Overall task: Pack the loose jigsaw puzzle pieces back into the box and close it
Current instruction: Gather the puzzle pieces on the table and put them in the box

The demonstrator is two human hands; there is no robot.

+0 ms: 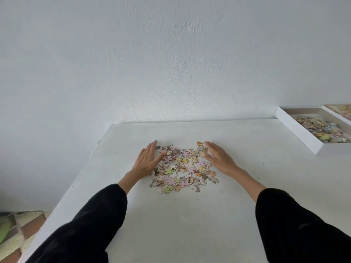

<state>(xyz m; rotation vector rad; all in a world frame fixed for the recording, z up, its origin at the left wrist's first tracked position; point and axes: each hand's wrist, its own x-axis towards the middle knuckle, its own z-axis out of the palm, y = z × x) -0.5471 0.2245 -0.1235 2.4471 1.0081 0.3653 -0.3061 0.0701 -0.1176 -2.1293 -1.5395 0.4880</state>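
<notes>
Head-worn camera looks forward and down across the near table (190, 215).

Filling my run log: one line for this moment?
left hand open | right hand open | puzzle pieces loose between | box open, partly filled

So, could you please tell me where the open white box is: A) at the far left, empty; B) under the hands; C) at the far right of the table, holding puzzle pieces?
C: the open white box sits at the far right of the table, with puzzle pieces inside it.

Matt white table (190, 215), cardboard puzzle pieces (182, 166), rough-plastered wall (171, 54).
</notes>
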